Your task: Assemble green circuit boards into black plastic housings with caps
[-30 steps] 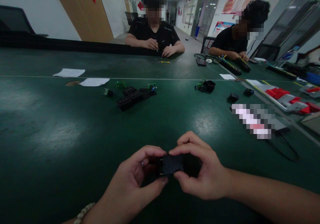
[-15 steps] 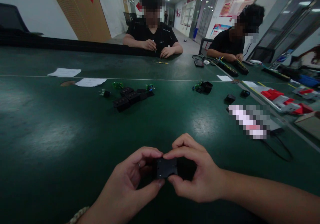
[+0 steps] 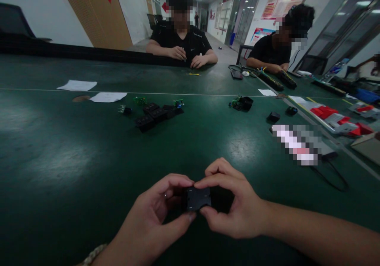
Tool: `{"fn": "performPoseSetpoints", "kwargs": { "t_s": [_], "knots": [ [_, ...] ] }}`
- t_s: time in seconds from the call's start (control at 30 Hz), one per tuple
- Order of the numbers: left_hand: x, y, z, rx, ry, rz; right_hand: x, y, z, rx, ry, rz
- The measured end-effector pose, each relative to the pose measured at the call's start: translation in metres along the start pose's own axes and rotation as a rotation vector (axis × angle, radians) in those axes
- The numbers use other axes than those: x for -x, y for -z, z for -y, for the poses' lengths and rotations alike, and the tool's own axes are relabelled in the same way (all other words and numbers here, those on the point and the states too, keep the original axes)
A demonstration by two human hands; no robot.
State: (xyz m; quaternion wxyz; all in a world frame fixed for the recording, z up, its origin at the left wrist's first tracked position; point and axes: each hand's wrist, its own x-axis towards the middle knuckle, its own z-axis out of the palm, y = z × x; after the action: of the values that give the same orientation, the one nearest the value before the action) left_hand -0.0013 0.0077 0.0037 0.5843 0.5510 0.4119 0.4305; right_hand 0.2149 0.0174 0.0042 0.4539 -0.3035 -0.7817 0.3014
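Note:
A small black rectangular plastic housing (image 3: 198,199) is held between both hands above the green table, its flat face turned up toward me. My left hand (image 3: 162,212) grips its left side, thumb at the near edge and fingertips at the far edge. From the right, my right hand (image 3: 234,202) pinches the same piece, with the thumb below and the index finger on top. The underside of the housing is hidden. Beyond the hands lies a cluster of black plastic housings (image 3: 157,115), with green circuit boards (image 3: 178,103) beside it.
The green table (image 3: 89,151) spreads around my hands. To the right lie a device with a blurred lit screen (image 3: 297,145), a cable and a black block (image 3: 273,117). White papers (image 3: 108,97) are at the back left. Two people sit across the table, their hands on or above it.
Almost nothing differs. Both hands keep the same hold on the black housing, and the view has shifted very slightly.

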Motion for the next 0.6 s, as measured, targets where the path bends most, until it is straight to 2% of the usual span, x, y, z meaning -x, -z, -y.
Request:
{"fn": "performPoseSetpoints", "kwargs": {
  "t_s": [0.43,0.6],
  "knots": [
    [-0.0020,-0.0001,-0.0027,-0.004,0.033,-0.008,-0.0003,0.0009,0.0002,0.015,-0.014,0.014],
    [0.0011,0.0020,0.0042,-0.002,0.015,0.006,0.0004,0.0001,0.0001,0.013,-0.005,0.008]
  ]
}}
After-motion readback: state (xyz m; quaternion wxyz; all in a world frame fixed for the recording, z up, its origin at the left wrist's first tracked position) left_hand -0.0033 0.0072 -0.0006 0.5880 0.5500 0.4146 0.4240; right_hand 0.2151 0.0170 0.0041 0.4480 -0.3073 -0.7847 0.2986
